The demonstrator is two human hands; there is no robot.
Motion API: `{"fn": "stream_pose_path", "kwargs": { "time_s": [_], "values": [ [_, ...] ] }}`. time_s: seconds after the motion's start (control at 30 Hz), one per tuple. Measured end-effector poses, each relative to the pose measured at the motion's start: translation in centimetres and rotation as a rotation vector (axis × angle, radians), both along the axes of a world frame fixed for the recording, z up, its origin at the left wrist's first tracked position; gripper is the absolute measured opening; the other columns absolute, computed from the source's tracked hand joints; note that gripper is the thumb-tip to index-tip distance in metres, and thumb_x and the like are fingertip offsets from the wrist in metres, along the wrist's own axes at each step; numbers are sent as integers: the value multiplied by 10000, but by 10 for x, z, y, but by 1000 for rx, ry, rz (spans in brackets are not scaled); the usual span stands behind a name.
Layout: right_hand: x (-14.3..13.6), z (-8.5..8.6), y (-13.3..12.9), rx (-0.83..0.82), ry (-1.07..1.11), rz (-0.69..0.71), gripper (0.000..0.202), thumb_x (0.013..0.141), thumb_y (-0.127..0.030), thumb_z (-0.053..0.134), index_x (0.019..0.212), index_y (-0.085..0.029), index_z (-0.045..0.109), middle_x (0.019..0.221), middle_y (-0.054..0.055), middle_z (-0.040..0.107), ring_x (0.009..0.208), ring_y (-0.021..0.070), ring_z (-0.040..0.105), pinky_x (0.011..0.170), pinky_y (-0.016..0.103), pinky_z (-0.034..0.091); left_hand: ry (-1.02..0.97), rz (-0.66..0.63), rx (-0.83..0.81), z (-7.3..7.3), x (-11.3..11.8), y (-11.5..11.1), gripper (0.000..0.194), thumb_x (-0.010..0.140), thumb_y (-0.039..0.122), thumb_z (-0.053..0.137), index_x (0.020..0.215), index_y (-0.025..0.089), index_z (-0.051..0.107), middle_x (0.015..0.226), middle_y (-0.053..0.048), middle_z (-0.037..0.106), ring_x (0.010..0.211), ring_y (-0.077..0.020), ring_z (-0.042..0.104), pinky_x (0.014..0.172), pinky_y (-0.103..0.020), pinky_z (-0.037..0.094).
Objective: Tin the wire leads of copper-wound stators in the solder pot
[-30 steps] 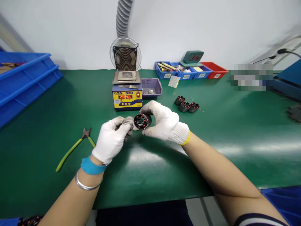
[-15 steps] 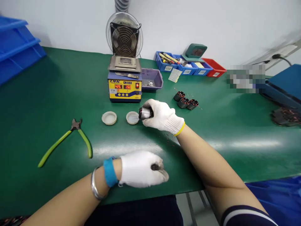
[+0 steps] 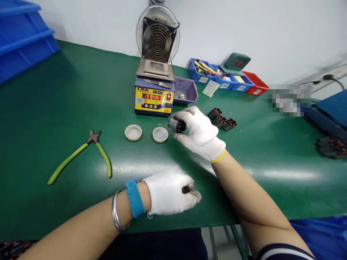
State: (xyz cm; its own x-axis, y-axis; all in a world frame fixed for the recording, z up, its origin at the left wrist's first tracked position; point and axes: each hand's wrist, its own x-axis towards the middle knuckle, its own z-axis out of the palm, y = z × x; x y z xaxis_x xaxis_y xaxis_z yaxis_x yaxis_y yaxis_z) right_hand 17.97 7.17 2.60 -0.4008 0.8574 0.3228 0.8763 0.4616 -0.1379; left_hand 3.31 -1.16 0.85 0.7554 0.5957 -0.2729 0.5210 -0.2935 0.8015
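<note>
Head view showed your left hand [image 3: 169, 191] had dropped to the near tabletop [image 3: 54, 108] edge, grip pinched on something small and dark; your right hand [image 3: 199, 133] alone held the stator [image 3: 176, 125] over the right cap [image 3: 160, 134].

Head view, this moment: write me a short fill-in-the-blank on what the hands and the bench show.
1. The right hand holds a small motor stator just right of two white ____.
2. The pliers lying on the mat have ____ handles.
3. Behind the yellow-fronted solder pot stands a round ____.
4. The left hand wears a ____ glove.

Missing words: caps; green; fan; white
</note>
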Motion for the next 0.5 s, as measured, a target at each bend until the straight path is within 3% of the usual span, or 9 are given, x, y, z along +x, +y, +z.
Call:
{"fn": "stream_pose_path", "kwargs": {
  "time_s": [0.1, 0.2, 0.4, 0.5],
  "values": [
    [-11, 1, -4, 54, -294, 3, 374, 867, -194, 622, 1235, -261, 636, 1250, 85, 567, 1019, 303, 530, 767, 387, 442, 23, -6, 22, 1, 1, 1, 343, 836, 404, 478, 570, 190, 456, 529, 12, 508, 522, -131, 402, 515, -287, 263],
    [-23, -2, -6, 45, -427, -23, 304, 1003, -212, 434, 1189, -300, 658, 1335, 55, 539, 992, 288, 518, 737, 387, 411, 36, -7, 22, 2, 1, 2, 359, 840, 419, 471, 567, 189, 429, 525, 12, 491, 517, -131, 378, 517, -288, 258],
    [-22, -7, -7, 49, -473, -21, 310, 1007, -195, 428, 1185, -300, 659, 1337, 49, 545, 979, 272, 508, 725, 380, 394, 51, -15, 68, 1, 0, -1, 371, 862, 472, 470, 613, 200, 508, 610, -12, 583, 568, -153, 475, 530, -288, 279],
    [-14, 6, 0, 178, -423, -38, 307, 971, -204, 491, 1220, -298, 644, 1286, 64, 566, 984, 275, 507, 767, 393, 410, 87, -6, 215, 0, 0, -5, 372, 899, 488, 437, 695, 209, 574, 690, -25, 626, 624, -185, 551, 538, -293, 315]
  ]
}}
